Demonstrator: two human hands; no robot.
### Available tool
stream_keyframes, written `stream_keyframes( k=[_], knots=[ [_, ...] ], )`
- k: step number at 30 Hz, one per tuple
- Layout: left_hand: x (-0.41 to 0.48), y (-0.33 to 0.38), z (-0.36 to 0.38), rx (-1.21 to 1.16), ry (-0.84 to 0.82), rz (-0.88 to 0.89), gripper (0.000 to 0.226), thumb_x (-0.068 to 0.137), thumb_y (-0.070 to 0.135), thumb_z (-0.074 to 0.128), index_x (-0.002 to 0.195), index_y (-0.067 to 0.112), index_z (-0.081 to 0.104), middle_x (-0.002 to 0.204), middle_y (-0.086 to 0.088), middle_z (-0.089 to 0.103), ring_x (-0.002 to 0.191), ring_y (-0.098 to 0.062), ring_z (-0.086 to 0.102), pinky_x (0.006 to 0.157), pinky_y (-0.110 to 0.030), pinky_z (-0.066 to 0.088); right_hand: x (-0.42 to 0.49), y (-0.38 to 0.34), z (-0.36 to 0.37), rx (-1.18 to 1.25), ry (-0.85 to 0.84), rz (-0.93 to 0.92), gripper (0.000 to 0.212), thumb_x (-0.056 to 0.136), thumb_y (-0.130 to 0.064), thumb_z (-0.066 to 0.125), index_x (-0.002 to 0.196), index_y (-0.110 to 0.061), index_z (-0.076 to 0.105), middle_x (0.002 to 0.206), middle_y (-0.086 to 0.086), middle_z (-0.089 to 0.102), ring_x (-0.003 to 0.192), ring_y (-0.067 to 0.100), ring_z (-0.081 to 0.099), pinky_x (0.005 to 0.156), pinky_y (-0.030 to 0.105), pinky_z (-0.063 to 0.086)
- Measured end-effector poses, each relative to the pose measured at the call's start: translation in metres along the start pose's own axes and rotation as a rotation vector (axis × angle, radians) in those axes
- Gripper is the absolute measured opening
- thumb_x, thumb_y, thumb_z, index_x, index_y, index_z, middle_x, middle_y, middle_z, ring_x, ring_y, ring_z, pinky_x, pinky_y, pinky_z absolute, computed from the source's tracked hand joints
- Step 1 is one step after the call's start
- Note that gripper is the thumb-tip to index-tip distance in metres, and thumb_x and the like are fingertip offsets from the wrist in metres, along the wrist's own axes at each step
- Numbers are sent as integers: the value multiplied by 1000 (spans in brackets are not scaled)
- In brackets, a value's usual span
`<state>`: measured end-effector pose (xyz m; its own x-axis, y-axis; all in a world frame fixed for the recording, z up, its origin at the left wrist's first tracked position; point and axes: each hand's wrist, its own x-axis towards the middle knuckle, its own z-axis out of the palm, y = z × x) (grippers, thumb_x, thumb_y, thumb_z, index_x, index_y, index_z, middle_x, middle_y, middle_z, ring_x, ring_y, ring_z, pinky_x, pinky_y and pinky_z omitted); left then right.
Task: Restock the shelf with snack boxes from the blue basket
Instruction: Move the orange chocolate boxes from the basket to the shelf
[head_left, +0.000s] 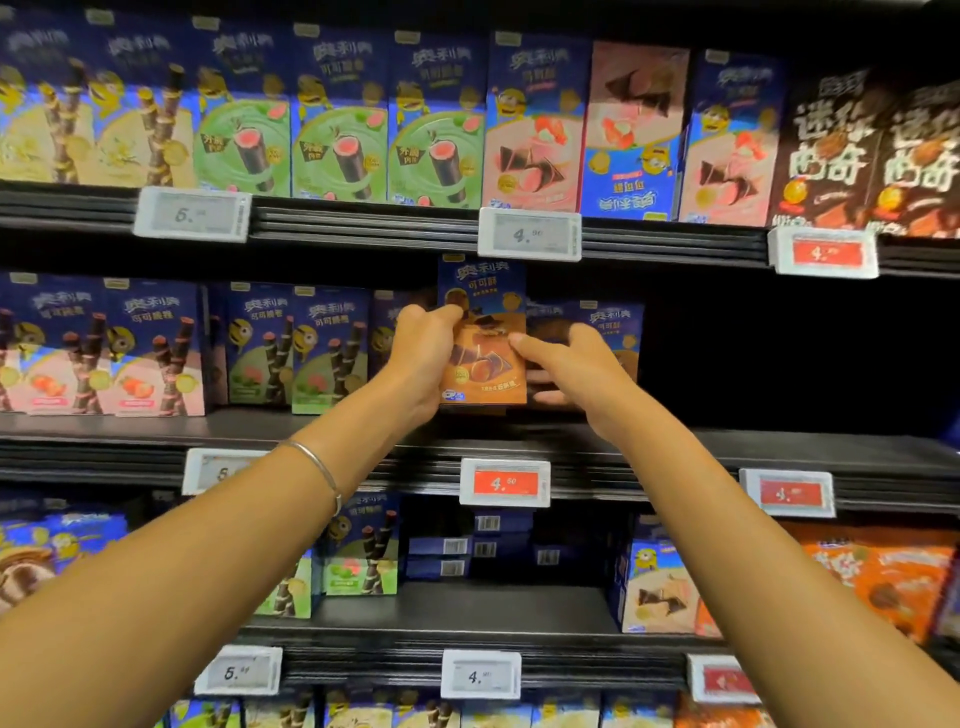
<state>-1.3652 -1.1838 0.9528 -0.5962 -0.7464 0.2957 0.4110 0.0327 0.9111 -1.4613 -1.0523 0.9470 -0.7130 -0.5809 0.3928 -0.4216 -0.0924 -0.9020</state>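
A blue and orange snack box (485, 364) stands upright at the front of the middle shelf (779, 447). My left hand (423, 358) grips its left edge, thumb over the front near the top. My right hand (571, 369) holds its right edge, index finger on the front and the other fingers behind. Just right of it, further back, stands a matching blue and orange box (615, 327). The blue basket is out of view.
Right of those boxes the middle shelf is a dark gap (779, 358). Green and pink boxes (306, 348) fill its left part. The upper shelf (363, 218) is full. Red price tag (505, 483) hangs below my hands. Lower shelf holds flat-stacked boxes (467, 551).
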Motion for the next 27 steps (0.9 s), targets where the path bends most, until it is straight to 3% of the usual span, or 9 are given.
stream_keyframes(
  k=[2, 5, 9, 11, 13, 18, 21, 24, 27],
  knots=[
    [-3, -1, 9, 8, -2, -2, 10, 108, 23, 53, 102, 23, 44, 108, -20, 73, 87, -31, 78, 80, -55, 65, -1, 1, -8, -1, -12, -14, 17, 95, -34, 69, 96, -29, 53, 78, -14, 73, 69, 0, 73, 68, 28, 57],
    [-6, -4, 20, 18, 3, -17, 8, 107, 21, 54, 105, 21, 47, 113, -21, 71, 94, -36, 77, 87, -60, 62, -2, 3, -19, -20, -15, -3, 24, 96, -33, 67, 114, -22, 56, 95, -8, 73, 75, 3, 75, 74, 33, 63],
    [-8, -8, 32, 51, 0, -22, 10, 106, 22, 58, 102, 22, 48, 110, -16, 72, 93, -34, 77, 88, -59, 62, -3, 5, -31, -63, -32, 15, 33, 100, -31, 62, 127, -16, 52, 106, -3, 71, 80, 8, 75, 60, 28, 62],
    [-9, -9, 38, 68, -29, -5, 8, 105, 21, 59, 112, 21, 54, 111, -14, 72, 97, -34, 76, 90, -57, 62, -2, 8, -37, -89, -32, 21, 30, 101, -29, 59, 127, -16, 52, 112, 0, 70, 88, 10, 73, 65, 33, 64],
    [-9, -10, 44, 136, -52, 22, 27, 104, 21, 59, 130, 12, 56, 117, -17, 72, 100, -34, 75, 93, -58, 61, 0, 11, -45, -71, -15, 39, 28, 102, -27, 58, 126, -15, 54, 114, 2, 70, 95, 14, 72, 68, 37, 64],
    [-8, -3, 34, 635, 15, 502, 45, 105, 36, 59, 144, 17, 53, 115, -11, 70, 100, -29, 66, 90, -47, 56, 2, 27, -69, -25, 78, 96, 21, 101, -21, 58, 121, -14, 57, 109, 4, 72, 89, 14, 72, 53, 29, 57],
    [-1, 1, 23, 1023, -1, 699, 56, 103, 42, 59, 155, 31, 43, 127, -12, 66, 96, -34, 66, 79, -49, 57, 5, 39, -73, -72, 148, 100, 16, 101, -18, 58, 116, -14, 57, 108, 6, 72, 87, 15, 72, 59, 34, 61],
    [6, 2, 14, 1392, -69, 768, 72, 99, 46, 62, 162, 37, 30, 164, -3, 36, 136, -34, 49, 100, -49, 50, 8, 47, -71, -217, 201, 96, 20, 100, -22, 59, 116, -12, 57, 110, 11, 69, 92, 24, 71, 78, 49, 63],
    [13, 5, 8, 1450, -124, 743, 85, 93, 41, 69, 165, 33, 24, 172, -1, 24, 153, -32, 30, 120, -46, 33, 7, 52, -71, -432, 258, 59, 20, 99, -29, 59, 108, -12, 55, 106, 12, 66, 92, 30, 68, 81, 52, 60]
  ],
)
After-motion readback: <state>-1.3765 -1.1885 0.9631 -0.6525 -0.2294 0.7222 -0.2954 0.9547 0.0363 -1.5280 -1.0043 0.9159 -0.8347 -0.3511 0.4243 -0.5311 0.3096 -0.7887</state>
